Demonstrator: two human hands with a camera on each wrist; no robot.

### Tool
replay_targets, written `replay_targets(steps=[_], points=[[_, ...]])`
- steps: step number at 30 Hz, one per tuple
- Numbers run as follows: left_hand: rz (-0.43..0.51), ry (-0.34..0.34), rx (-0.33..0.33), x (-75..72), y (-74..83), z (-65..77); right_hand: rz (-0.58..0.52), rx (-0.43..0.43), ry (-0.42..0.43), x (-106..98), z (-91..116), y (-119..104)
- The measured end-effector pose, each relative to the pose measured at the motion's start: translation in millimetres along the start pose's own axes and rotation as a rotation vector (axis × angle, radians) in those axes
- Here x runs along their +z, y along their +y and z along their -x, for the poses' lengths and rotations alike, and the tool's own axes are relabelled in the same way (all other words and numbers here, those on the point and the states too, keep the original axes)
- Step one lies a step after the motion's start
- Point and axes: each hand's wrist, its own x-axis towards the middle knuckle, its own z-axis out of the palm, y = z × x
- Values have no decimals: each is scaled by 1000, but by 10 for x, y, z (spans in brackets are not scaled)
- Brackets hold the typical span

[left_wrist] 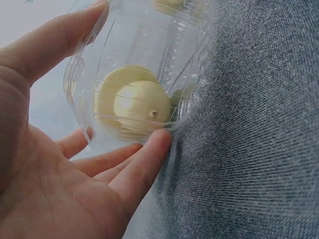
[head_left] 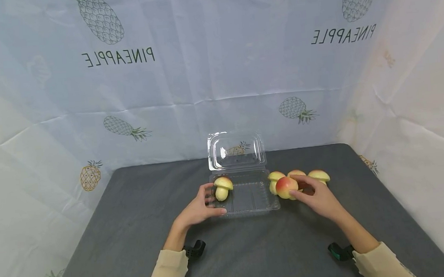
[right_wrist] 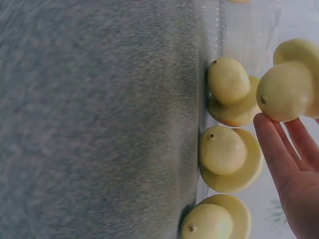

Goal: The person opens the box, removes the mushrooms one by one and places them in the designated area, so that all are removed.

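A clear plastic clamshell box (head_left: 246, 204) stands with its lid (head_left: 236, 150) raised at the back. One mushroom-shaped piece (head_left: 223, 188), yellow with a reddish cap, is in the box's left side. My left hand (head_left: 199, 210) holds the box's left end, the thumb at its front rim and the fingers along the side wall (left_wrist: 99, 112). Just right of the box, my right hand (head_left: 320, 198) grips another mushroom-shaped piece (head_left: 286, 187), its red-and-yellow cap facing the head view. In the right wrist view that held mushroom (right_wrist: 284, 92) is off the table, beside the others.
Three more mushroom-shaped pieces stand to the right of the box: one by its wall (head_left: 274, 178), one partly hidden behind the hand (head_left: 296, 172), one farthest right (head_left: 319, 175). Dark grey cloth (head_left: 246, 254) covers the table. Pineapple-printed curtain (head_left: 216, 69) hangs behind.
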Motion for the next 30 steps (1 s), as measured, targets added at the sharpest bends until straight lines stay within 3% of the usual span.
replay_targets(steps=[7,18,30], points=[[-18,4,2,1,3,7,88,61,-14,-10,40,39],[-26,6,-1,10,13,14,136,135,-72,-1,48,104],[-30,6,10,6,10,8,202,182,-81,33,14,95]])
